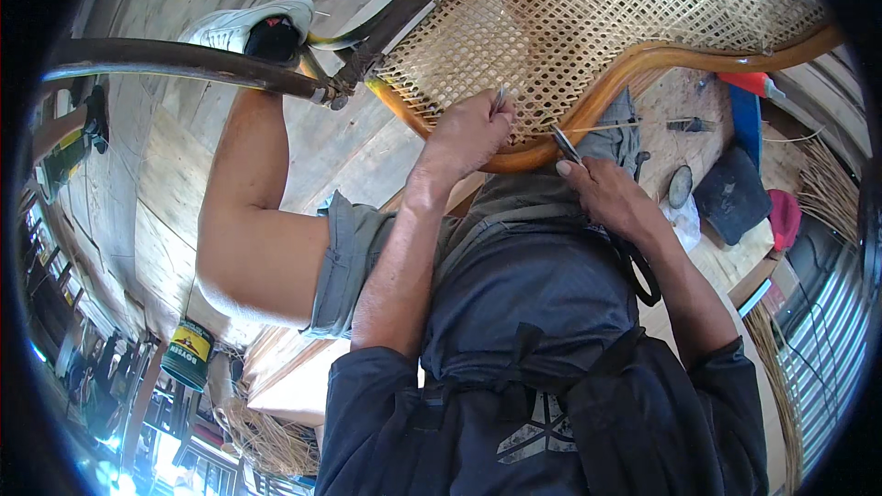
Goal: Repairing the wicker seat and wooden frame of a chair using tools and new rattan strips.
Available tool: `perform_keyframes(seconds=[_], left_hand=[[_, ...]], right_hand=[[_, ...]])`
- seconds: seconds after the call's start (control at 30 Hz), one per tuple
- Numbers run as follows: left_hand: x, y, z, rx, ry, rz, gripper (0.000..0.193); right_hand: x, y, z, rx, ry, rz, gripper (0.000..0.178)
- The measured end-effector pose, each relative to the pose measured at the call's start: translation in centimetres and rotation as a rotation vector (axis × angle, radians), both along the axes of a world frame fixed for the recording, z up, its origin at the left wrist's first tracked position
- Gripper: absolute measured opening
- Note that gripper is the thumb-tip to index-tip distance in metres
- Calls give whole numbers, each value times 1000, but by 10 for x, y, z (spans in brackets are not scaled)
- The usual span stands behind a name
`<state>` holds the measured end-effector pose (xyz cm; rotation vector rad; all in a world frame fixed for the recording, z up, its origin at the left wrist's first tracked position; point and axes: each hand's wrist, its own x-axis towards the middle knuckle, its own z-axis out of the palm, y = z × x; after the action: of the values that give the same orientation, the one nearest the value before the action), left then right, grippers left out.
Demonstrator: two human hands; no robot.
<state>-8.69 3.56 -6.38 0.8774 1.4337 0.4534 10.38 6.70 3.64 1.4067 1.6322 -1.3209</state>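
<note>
"What are you pinching?"
"My right grip (608,191) pinches a metal tool (564,142); my left grip (466,135), a slim metal piece (499,98)."
"And the work?"
"Wooden rim (525,162) just beside both, cane mesh (551,18) under my left grip and spreading beyond, white shoe (227,32) farther off leftward."

- Cane panel (551,23): cut off by the top edge.
- Slim tool (499,99): mostly hidden in the left hand (467,135).
- Silvery tool (564,143): rear end covered by the right hand (609,191).
</note>
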Motion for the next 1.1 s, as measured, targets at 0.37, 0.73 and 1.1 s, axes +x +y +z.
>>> perform_keyframes(seconds=[0.37,0.73,1.1], left_hand=[[29,-1,9,203,173,-195,24],[26,5,17,63,94,-252,20],[24,-1,15,-78,-190,15,16]], right_hand=[[0,2,-2,-41,-79,-116,44],[142,-35,-64,571,-299,-431,54],[261,70,-120,1180,25,-833,29]])
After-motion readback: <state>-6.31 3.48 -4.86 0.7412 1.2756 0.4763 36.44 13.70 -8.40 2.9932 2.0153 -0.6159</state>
